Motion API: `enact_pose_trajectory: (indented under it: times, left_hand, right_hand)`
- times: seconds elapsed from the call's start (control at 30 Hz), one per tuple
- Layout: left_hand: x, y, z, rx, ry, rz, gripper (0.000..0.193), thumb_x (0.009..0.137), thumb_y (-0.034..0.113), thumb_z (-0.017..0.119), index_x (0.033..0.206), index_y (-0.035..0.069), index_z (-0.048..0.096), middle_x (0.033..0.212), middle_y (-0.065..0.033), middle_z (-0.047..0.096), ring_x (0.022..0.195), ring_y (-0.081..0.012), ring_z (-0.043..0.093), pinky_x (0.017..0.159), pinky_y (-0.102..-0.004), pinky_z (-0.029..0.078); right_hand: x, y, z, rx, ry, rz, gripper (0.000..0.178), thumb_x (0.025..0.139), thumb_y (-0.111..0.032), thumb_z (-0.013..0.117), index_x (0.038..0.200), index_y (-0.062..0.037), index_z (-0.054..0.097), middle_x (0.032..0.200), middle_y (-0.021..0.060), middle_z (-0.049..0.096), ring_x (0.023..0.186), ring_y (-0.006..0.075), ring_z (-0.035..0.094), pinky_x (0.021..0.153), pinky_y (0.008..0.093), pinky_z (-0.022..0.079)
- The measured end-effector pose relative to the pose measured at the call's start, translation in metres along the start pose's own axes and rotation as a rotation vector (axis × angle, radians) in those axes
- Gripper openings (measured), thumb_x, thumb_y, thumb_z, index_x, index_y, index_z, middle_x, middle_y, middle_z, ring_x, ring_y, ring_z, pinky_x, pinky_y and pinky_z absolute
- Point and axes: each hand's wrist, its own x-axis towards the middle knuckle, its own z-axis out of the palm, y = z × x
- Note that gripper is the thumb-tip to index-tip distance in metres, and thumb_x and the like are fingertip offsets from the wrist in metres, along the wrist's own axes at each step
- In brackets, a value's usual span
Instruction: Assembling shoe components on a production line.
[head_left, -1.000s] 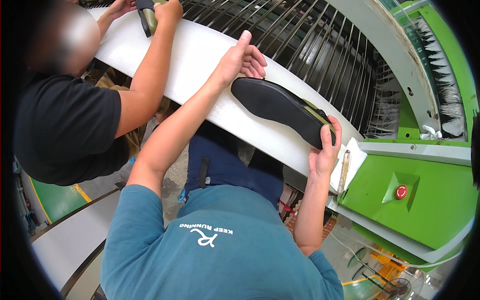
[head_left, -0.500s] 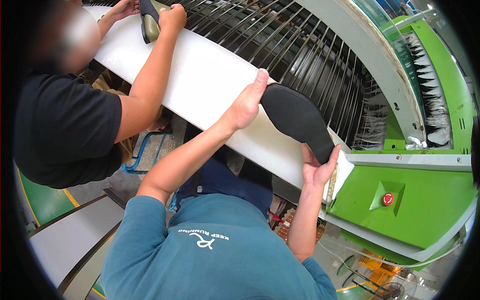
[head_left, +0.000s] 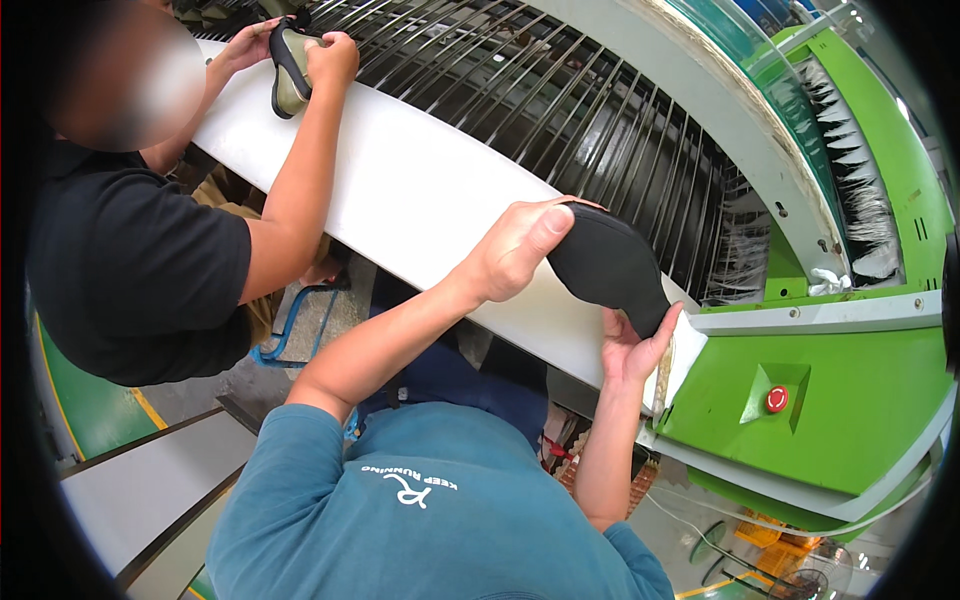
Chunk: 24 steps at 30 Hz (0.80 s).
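A black shoe sole [head_left: 608, 258] is held between my two hands above the white ledge, its smooth dark face turned up toward me. My left hand [head_left: 522, 248] is closed on its left end, thumb along the edge and the other fingers mostly hidden. At the other end, my right hand [head_left: 635, 345] grips the narrower tip from below, with the thumb at its right side. Whether an upper is attached underneath cannot be seen.
Beyond the white ledge [head_left: 400, 155] runs a bed of metal rods [head_left: 520, 85]. At the right stands a green machine housing [head_left: 720, 440] with a red button [head_left: 777, 399]. On my left, a co-worker in a dark shirt [head_left: 140, 260] holds an olive and black shoe [head_left: 292, 70].
My left hand has come nearer to me and to the right with its end of the sole, which now looks shorter and more arched. The co-worker's shoe has shifted slightly.
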Motion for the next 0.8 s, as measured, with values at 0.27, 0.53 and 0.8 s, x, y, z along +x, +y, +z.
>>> enact_pose_trajectory:
  times: [0.27, 0.53, 0.8]
  left_hand:
    - [0.013, 0.013, 0.006, 0.223, 0.145, 0.153, 0.061, 0.12, 0.034, 0.038, 0.105, -0.007, 0.08, 0.088, -0.0136, 0.082, 0.083, -0.0218, 0.077, 0.082, -0.0355, 0.061]
    - [0.074, -0.034, -0.053, 0.247, 0.074, -0.179, 0.063, 0.116, 0.049, 0.049, 0.105, -0.002, 0.083, 0.086, -0.0148, 0.081, 0.073, -0.0244, 0.077, 0.069, -0.0386, 0.06]
    - [0.074, -0.108, -0.088, 0.983, 0.061, -0.051, 0.027, 0.1, 0.034, 0.073, 0.101, 0.008, 0.082, 0.088, -0.0103, 0.08, 0.086, -0.0316, 0.076, 0.079, -0.0455, 0.06]
  right_hand:
    - [-0.003, -0.005, -0.008, -0.012, 0.016, -0.044, 0.069, 0.104, -0.063, 0.069, 0.139, -0.0039, 0.07, 0.136, 0.0117, 0.076, 0.119, 0.0306, 0.075, 0.1, 0.0472, 0.067]
    - [-0.022, -0.057, 0.034, 0.203, -0.116, -0.211, 0.068, 0.103, -0.053, 0.075, 0.148, -0.0032, 0.063, 0.146, 0.0196, 0.069, 0.132, 0.0384, 0.069, 0.108, 0.0625, 0.062]
    - [-0.016, -0.176, 0.228, -0.043, -0.268, -1.37, 0.071, 0.104, -0.037, 0.077, 0.146, 0.0159, 0.054, 0.143, 0.0319, 0.065, 0.134, 0.0465, 0.065, 0.118, 0.0644, 0.056]
